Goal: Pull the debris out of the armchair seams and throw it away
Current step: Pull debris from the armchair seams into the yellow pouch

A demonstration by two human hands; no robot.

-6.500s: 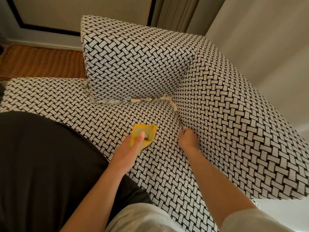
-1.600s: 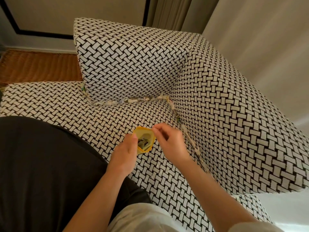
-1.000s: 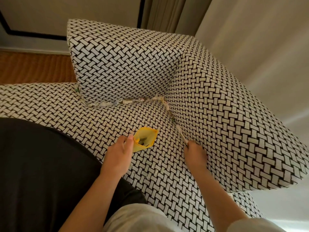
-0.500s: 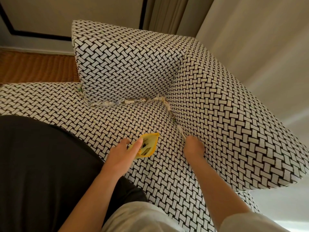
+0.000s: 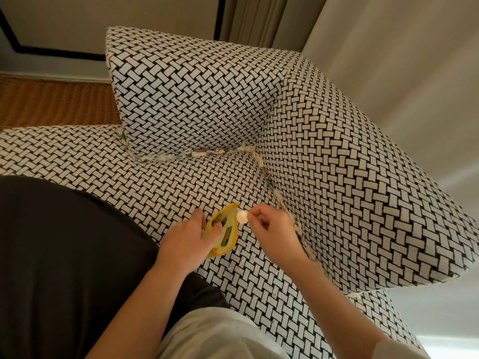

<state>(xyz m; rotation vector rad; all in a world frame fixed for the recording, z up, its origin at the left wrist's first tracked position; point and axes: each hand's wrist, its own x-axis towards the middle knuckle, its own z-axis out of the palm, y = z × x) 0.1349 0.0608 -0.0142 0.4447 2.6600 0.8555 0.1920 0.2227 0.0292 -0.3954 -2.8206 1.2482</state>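
Hands: right hand (image 5: 272, 226) pinches a small white debris scrap (image 5: 242, 217) at the mouth of the floppy yellow bag (image 5: 224, 231). The left hand (image 5: 186, 237) grips that bag from 9 o'clock. Dark bits are already inside it. Roughly midway, I'd say. On the black-and-white woven armchair (image 5: 350, 177), the back-seam litter (image 5: 197, 154) at 12 o'clock looks untouched and the side-seam litter (image 5: 302, 229) at 3 o'clock remains.

Seat (image 5: 186, 185) open – armrest (image 5: 350, 190) close on rt side

Armchair (image 5: 324, 151) black-white basketweave; pouch (image 5: 225, 233) yellow; scrap (image 5: 242, 217) white; floor mat (image 5: 51, 102) brown woven
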